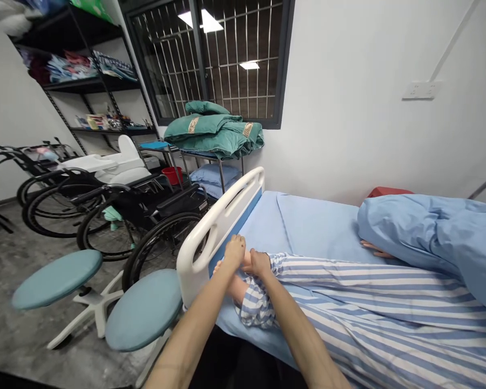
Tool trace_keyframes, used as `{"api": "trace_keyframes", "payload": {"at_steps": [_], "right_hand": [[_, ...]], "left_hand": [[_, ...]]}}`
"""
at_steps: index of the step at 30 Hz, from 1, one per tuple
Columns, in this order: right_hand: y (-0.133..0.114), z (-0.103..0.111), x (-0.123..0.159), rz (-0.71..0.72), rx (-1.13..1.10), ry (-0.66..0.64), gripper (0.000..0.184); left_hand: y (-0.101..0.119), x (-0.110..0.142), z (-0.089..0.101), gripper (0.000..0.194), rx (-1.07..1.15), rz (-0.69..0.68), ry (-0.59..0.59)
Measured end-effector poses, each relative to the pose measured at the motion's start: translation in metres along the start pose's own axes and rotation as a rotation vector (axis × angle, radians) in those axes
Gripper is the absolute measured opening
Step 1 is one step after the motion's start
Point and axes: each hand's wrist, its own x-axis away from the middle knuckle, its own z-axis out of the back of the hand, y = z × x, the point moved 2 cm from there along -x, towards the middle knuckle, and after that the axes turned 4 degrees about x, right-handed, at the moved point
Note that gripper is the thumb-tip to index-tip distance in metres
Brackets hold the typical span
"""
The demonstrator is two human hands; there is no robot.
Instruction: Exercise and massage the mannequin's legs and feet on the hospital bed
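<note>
On the bed lies a figure in blue-and-white striped trousers [332,270]; whether it is a person or a manikin I cannot tell. My left hand [235,249] is closed over the toe end of the far foot [247,260], close to the footboard. Just to the right, my right hand [260,263] wraps round the ankle of that same leg, at the trouser cuff. The near foot [237,289] rests beside it, partly behind my left forearm. My fingers hide much of the held foot.
A white footboard [190,251] rises left of my hands. Two round stools [143,308] and several wheelchairs [162,216] stand on the left. A blue quilt [425,232] covers the upper body, with a hand [376,248] showing at its edge. Green folded quilts [216,129] lie behind.
</note>
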Motion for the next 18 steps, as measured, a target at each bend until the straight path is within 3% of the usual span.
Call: {"api": "trace_keyframes", "payload": {"at_steps": [3,6,9,13,15,18], "right_hand": [[-0.008,0.008,0.007,-0.051,0.002,0.006,0.061],[-0.021,0.018,0.018,-0.096,0.013,0.070,0.045],[-0.030,0.025,0.038,-0.067,0.004,0.186,0.025],[-0.036,0.028,0.069,0.054,-0.048,0.266,0.026],[-0.039,0.026,0.083,0.133,-0.088,0.248,0.030],[-0.045,0.020,0.099,0.200,-0.118,0.112,0.041]], "left_hand": [[-0.006,0.018,0.012,0.049,-0.117,-0.025,-0.025],[-0.019,0.041,0.019,0.057,-0.205,0.021,0.005],[-0.030,0.063,0.019,0.050,-0.226,0.066,0.052],[-0.031,0.086,0.018,0.037,-0.179,0.126,0.086],[-0.027,0.094,0.018,0.037,-0.160,0.167,0.118],[-0.022,0.104,0.020,0.040,-0.166,0.206,0.140]]}}
